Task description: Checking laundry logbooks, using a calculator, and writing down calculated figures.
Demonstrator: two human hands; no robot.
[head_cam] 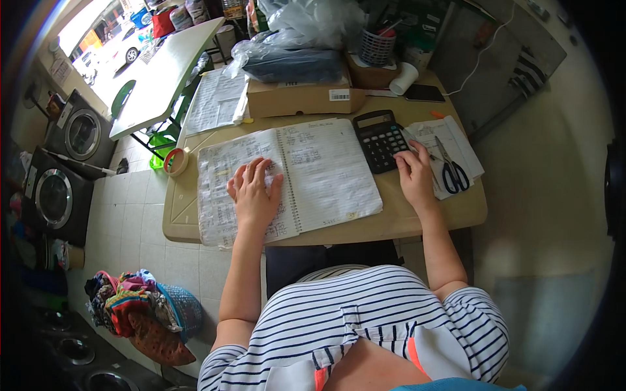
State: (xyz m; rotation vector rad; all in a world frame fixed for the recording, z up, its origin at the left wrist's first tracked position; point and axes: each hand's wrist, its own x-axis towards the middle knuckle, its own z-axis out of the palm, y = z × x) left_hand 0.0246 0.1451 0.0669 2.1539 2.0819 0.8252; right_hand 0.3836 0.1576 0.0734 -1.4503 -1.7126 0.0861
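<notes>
A spiral notebook point(332, 171) lies open on the beige table point(391, 220), its pages covered in handwriting. Across the left page rests my left hand point(257, 193), palm down with fingers apart. My right hand point(415, 173) is at the lower right edge of a black desktop calculator point(381, 141), fingertips bent against its keys or rim. A thin pen-like object shows by those fingers; whether they hold it is unclear. Just right of this hand, black-handled scissors point(455, 173) lie on loose papers point(467, 146) with writing.
Behind the notebook stands a cardboard box point(298, 100) under a plastic-wrapped dark bundle point(293, 66). A pen basket point(376, 48), white roll point(404, 78) and phone point(424, 93) sit back right. Tape point(176, 162) is at the left edge. A laundry basket point(181, 305) and washing machines point(54, 198) are left.
</notes>
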